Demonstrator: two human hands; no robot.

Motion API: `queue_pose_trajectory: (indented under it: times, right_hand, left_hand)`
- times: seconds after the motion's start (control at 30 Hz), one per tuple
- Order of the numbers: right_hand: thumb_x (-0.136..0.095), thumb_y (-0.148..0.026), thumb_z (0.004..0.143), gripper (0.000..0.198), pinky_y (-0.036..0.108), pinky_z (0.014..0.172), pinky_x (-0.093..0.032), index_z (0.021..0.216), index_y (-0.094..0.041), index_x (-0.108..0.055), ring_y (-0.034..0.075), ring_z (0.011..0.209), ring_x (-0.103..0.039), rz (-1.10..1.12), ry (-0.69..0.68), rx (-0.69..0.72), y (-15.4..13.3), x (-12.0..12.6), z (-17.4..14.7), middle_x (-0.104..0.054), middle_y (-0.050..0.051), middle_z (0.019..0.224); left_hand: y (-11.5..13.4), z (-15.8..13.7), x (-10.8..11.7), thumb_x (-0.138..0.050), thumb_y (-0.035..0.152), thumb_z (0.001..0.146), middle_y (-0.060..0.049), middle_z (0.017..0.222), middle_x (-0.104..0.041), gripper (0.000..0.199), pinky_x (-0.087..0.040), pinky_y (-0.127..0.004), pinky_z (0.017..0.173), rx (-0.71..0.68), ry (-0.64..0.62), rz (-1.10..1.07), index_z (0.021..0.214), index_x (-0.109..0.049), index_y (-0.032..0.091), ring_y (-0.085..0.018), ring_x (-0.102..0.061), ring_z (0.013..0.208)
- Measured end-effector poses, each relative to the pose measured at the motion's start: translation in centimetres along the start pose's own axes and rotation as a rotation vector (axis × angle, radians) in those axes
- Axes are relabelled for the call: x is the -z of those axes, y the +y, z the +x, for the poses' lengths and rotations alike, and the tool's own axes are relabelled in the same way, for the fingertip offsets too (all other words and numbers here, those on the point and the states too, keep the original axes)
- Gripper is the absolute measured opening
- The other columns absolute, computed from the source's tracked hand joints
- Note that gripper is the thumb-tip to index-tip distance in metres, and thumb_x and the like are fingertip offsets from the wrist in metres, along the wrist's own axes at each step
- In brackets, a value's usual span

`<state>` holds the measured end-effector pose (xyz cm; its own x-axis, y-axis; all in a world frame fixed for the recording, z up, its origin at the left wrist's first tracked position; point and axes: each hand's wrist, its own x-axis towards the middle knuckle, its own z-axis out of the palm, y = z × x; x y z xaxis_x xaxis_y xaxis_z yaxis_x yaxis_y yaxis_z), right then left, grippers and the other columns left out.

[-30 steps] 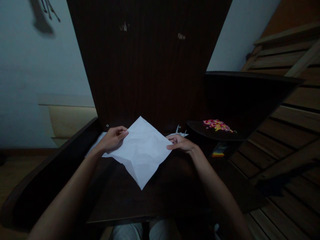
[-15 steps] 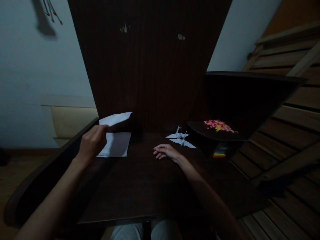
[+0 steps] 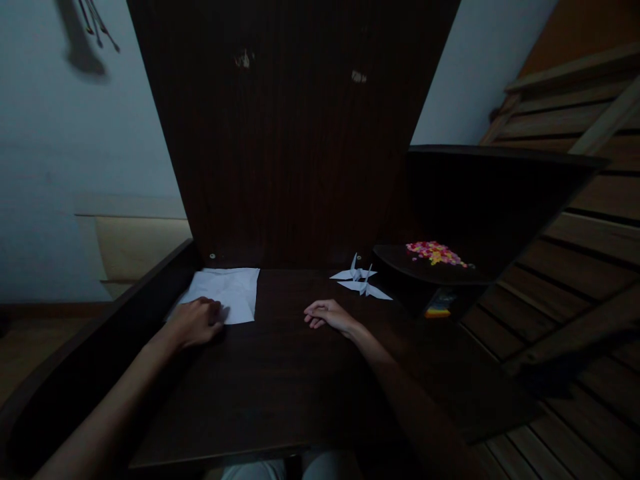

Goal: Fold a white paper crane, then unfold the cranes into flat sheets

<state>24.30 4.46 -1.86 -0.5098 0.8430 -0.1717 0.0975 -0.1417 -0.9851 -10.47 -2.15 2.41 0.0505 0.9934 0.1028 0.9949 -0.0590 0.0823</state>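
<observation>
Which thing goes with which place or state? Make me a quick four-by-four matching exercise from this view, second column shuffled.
Things
1. left hand
2. right hand
3. paper birds
4. colourful bits

Places and states
A. on the shelf at the right
B. wings spread, near the foot of the tall board
C. over the near part of the white paper
D. near the middle of the desk, holding nothing

Pairs: 1-C, 2-D, 3-B, 4-A

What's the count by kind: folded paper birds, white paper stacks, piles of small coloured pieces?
Folded paper birds: 2
White paper stack (sheets not countable): 1
Pile of small coloured pieces: 1
Total: 4
</observation>
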Motion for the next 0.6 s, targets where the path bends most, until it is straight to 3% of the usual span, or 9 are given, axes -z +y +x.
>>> queue_pose_trajectory:
  times: [0.07,0.13,0.2,0.3,0.47,0.6]
  right_hand:
    - [-0.076,-0.038,0.07,0.028,0.025,0.06,-0.052,0.08,-0.013,-0.066,0.012,0.061,-0.064,-0.003,0.009,0.012,0.1,-0.1,0.0,-0.07,0.005,0.074]
    - [-0.076,-0.039,0.069,0.029,0.025,0.06,-0.052,0.079,-0.013,-0.067,0.012,0.06,-0.063,-0.001,0.025,0.021,0.3,-0.2,0.0,-0.07,0.005,0.074]
    - [-0.076,-0.039,0.068,0.03,0.025,0.059,-0.051,0.079,-0.013,-0.067,0.012,0.059,-0.063,0.003,0.041,0.023,0.4,-0.3,0.1,-0.069,0.004,0.072]
    - [-0.077,-0.04,0.066,0.03,0.024,0.058,-0.05,0.077,-0.013,-0.067,0.011,0.058,-0.063,0.002,0.058,0.026,0.6,-0.3,0.1,-0.069,0.003,0.07]
    - [-0.077,-0.043,0.066,0.032,0.025,0.057,-0.05,0.075,-0.014,-0.066,0.011,0.057,-0.062,-0.018,0.072,0.047,0.8,-0.3,0.1,-0.069,0.003,0.069]
    - [-0.077,-0.044,0.065,0.034,0.025,0.056,-0.05,0.076,-0.014,-0.066,0.012,0.056,-0.062,-0.015,0.074,0.054,0.8,-0.5,0.2,-0.068,0.003,0.067]
  left_hand:
    - [0.9,0.5,0.5,-0.043,0.048,0.079,-0.016,0.109,-0.068,0.048,-0.049,-0.044,0.083,0.037,-0.041,0.04,0.107,-0.067,0.018,-0.035,-0.063,0.1]
    - [1.8,1.2,0.5,-0.028,0.05,0.086,-0.019,0.118,-0.063,0.057,-0.046,-0.048,0.086,0.137,0.016,0.016,0.118,-0.06,0.014,-0.037,-0.06,0.106]
    - [2.5,2.0,-0.1,-0.026,0.055,0.087,-0.023,0.132,-0.052,0.066,-0.04,-0.058,0.091,0.247,0.06,0.017,0.129,-0.053,0.012,-0.044,-0.05,0.118]
    - [2.5,3.4,-1.7,-0.026,0.064,0.085,-0.025,0.148,-0.032,0.076,-0.03,-0.074,0.088,0.396,0.004,-0.057,0.141,-0.041,0.015,-0.057,-0.028,0.129]
    - [0.6,5.3,-4.0,-0.025,0.066,0.083,-0.02,0.155,-0.021,0.083,-0.021,-0.073,0.098,0.36,-0.095,-0.062,0.149,-0.026,0.015,-0.054,-0.019,0.135]
    - [-1.2,6.1,-4.6,-0.023,0.068,0.083,-0.015,0.157,-0.014,0.085,-0.019,-0.067,0.105,0.333,-0.128,-0.013,0.15,-0.021,0.016,-0.048,-0.012,0.14]
